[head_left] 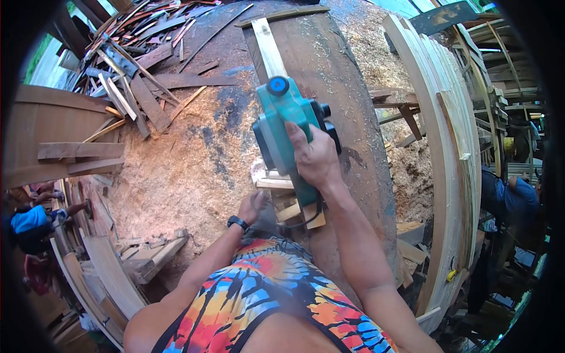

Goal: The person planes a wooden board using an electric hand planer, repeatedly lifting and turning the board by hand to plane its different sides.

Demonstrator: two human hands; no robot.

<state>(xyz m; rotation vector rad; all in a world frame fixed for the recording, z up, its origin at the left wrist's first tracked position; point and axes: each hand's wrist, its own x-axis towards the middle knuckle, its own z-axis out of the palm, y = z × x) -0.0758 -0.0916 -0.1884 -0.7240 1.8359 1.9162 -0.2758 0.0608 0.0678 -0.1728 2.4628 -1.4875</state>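
Note:
A green electric planer (282, 126) with a blue round knob at its front rests over a narrow pale board (269, 50) on the brown workbench (347, 76). My right hand (316, 154) is wrapped round the planer's rear handle, thumb on top. My left hand (253, 206), with a dark watch at the wrist, hangs low beside the bench's left edge. It touches no tool, and its fingers are partly blurred. Short pale wood pieces (276, 182) lie near the planer's rear, where a dark cord curves. The planer's body hides part of the board.
Long curved planks (453, 141) stand to the right of the bench. Scrap wood (138, 76) is heaped at the upper left, and shavings (170, 182) cover the ground. One person (32, 220) is at the far left, another person (512, 194) at the far right.

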